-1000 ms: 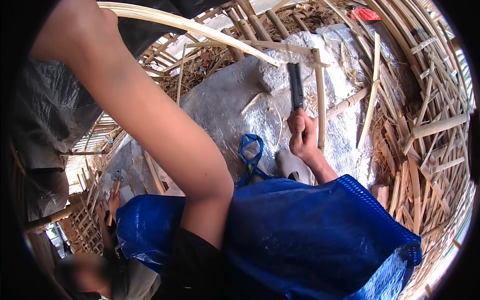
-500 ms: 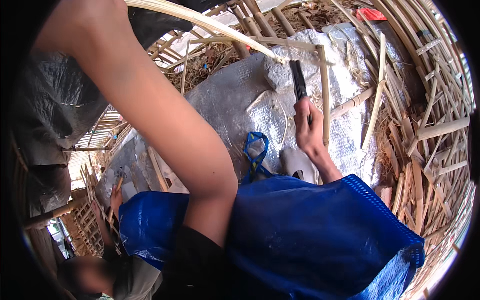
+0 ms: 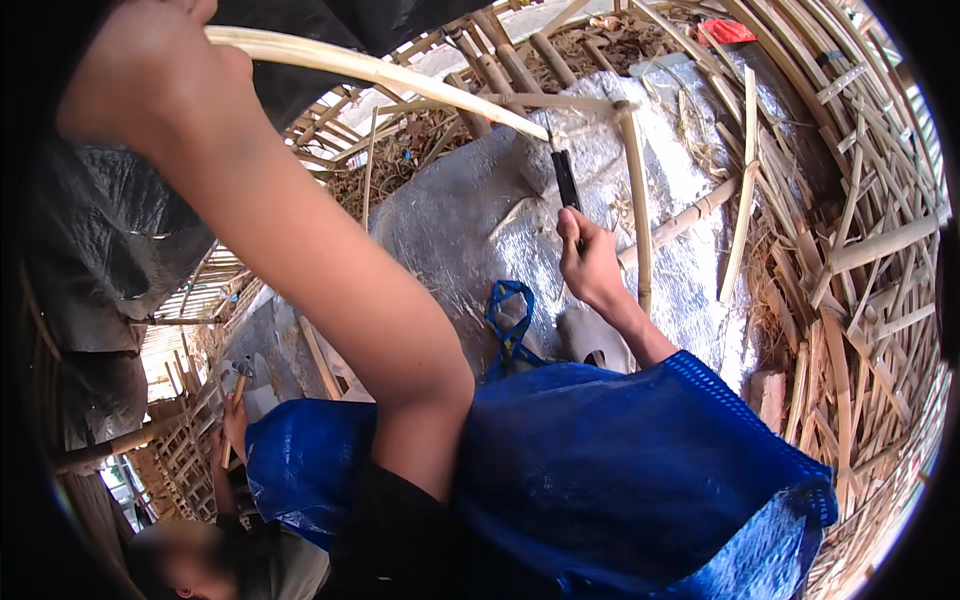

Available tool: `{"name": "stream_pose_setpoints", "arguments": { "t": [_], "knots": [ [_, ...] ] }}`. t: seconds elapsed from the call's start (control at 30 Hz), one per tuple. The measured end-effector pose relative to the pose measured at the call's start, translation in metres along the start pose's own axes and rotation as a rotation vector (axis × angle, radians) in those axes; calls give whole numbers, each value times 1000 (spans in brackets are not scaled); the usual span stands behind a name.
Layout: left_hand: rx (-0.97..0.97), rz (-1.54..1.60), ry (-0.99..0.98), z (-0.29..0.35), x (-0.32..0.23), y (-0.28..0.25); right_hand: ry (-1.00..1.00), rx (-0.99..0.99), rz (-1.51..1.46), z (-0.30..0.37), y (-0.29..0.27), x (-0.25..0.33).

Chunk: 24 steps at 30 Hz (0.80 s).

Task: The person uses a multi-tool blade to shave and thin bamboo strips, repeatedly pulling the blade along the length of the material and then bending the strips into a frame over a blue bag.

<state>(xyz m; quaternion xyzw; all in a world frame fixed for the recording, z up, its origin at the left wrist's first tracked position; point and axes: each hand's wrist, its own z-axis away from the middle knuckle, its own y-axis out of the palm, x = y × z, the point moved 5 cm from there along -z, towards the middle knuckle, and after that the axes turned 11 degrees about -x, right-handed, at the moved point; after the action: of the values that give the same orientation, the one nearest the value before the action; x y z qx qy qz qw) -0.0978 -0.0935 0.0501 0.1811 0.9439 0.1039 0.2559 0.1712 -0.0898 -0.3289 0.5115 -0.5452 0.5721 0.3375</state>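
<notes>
Presently, the left hand (image 3: pixel 150 75) is gripping a pale bamboo strip (image 3: pixel 400 78) at upper left; its fingers are partly running off the frame edge. The right hand (image 3: pixel 590 262), right of centre, is closing around a dark blade (image 3: pixel 566 180) whose handle is hiding inside the fist; the tip is meeting the strip's end. A blue sack (image 3: pixel 620 470) is covering the lap, contents unseen. Another person (image 3: pixel 215 550) is sitting blurred at lower left.

Sunlit silvery tarp (image 3: pixel 470 220) on the ground amid heaped bamboo slats (image 3: pixel 860 290) and dry litter.
</notes>
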Motion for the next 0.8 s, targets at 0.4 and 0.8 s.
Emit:
{"name": "stream_pose_setpoints", "arguments": {
  "t": [0.4,0.8],
  "knots": [
    [396,859,-678,59,-94,-46,32,37,149,1,-3,-3],
    [83,81,-146,58,-119,-56,-82,11,26,6,-1,33]
  ]
}}
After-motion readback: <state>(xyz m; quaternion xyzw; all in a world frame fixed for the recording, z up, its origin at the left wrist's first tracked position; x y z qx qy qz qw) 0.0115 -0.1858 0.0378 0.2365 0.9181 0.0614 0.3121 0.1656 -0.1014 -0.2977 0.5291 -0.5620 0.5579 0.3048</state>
